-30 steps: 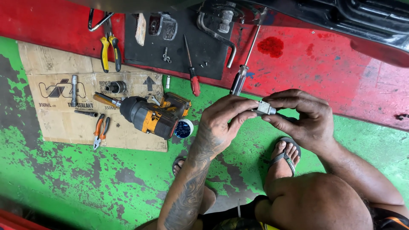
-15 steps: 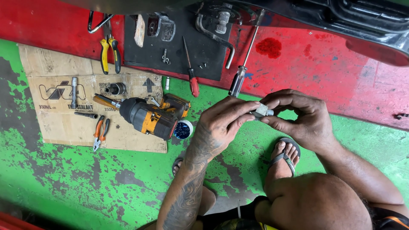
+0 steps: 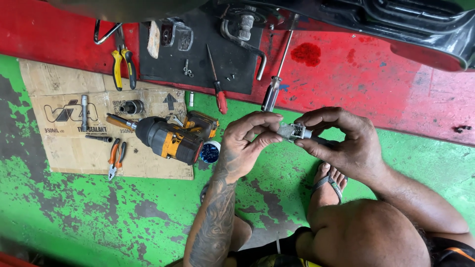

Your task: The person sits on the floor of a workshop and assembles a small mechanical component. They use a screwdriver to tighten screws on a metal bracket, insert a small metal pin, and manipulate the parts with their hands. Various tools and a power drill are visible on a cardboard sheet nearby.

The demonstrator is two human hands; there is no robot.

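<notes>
Left hand (image 3: 247, 143) and right hand (image 3: 341, 141) pinching small metal part (image 3: 293, 131), blue tub (image 3: 210, 152) nearby

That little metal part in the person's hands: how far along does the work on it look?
Done, apparently: loose screws and a bent metal lever lie on the black mat, so some disassembly seems finished. In hand: the small metal part, pinched between the left hand and right hand. Left: the cordless driver and the screwdrivers lie unused, and nothing looks refitted, so probably midway.
</notes>
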